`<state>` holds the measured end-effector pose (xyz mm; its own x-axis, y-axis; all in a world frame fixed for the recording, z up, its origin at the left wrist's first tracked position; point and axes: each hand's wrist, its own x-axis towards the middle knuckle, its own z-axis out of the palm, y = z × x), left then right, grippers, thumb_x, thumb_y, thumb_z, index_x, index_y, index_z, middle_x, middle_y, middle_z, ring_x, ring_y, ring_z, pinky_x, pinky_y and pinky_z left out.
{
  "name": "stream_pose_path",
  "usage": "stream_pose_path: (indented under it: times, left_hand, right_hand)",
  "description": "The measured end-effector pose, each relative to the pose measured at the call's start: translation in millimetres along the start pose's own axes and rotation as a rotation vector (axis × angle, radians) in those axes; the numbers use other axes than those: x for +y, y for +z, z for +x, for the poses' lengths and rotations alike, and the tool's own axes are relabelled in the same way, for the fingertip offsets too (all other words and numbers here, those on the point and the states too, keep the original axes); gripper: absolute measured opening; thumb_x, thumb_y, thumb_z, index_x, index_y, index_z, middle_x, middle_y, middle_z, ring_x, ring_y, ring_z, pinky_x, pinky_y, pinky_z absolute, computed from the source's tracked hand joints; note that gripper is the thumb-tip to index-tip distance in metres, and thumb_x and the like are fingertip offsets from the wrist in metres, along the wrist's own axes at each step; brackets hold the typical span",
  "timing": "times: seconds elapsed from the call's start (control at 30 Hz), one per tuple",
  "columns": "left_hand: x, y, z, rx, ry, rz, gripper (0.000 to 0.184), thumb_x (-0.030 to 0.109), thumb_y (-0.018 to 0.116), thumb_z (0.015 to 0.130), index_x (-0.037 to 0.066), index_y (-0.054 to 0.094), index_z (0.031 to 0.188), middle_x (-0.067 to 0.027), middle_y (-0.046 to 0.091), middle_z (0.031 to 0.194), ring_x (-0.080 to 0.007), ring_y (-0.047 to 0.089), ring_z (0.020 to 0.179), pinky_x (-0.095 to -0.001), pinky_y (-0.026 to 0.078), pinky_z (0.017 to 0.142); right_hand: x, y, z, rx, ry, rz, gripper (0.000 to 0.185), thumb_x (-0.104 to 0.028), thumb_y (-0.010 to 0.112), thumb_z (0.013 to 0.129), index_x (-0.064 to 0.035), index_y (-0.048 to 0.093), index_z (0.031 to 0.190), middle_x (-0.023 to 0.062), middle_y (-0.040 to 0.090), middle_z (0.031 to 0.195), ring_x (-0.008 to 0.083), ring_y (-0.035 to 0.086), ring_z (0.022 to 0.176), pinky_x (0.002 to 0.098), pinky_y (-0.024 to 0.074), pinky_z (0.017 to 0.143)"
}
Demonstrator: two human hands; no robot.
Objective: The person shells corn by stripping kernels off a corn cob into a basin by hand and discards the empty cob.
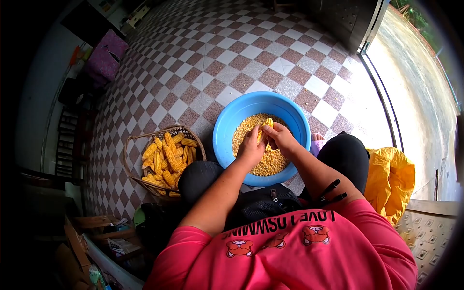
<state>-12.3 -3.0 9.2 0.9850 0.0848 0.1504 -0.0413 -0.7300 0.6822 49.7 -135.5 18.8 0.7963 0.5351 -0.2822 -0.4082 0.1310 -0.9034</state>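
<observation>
Over a blue plastic basin [224, 159], my left hand [251, 146] and my right hand [282, 137] both grip one yellow corn cob [268, 122]. Its tip sticks out above my fingers, while the rest is mostly covered by them. Loose corn kernels [268, 166] form a layer across the bottom of the basin, below my hands. To the left, a woven basket [131, 166] with a handle holds several whole yellow corn cobs [169, 154].
My knees flank the basin. A yellow sack [388, 181] lies at my right side, near an open doorway [374, 92]. Stray kernels dot the checkered tile floor [232, 72]. Wooden pieces and clutter [116, 241] stand at the lower left.
</observation>
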Motion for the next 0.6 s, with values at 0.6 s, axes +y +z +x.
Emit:
stream_pose_path:
  times: [0.6]
  left_hand:
    - [13, -8, 0, -0.028, -0.045, 0.071, 0.055, 0.016, 0.059, 0.081, 0.008, 0.034, 0.130, -0.0225, 0.048, 0.113, -0.0385, 0.051, 0.102, -0.0428, 0.044, 0.083]
  right_hand:
    - [-2, 1, 0, -0.013, 0.076, 0.104, 0.026, -0.031, 0.048, 0.091, -0.0083, 0.049, 0.079, 0.0004, 0.041, 0.054, 0.0098, 0.037, 0.042, 0.0244, 0.0265, 0.038]
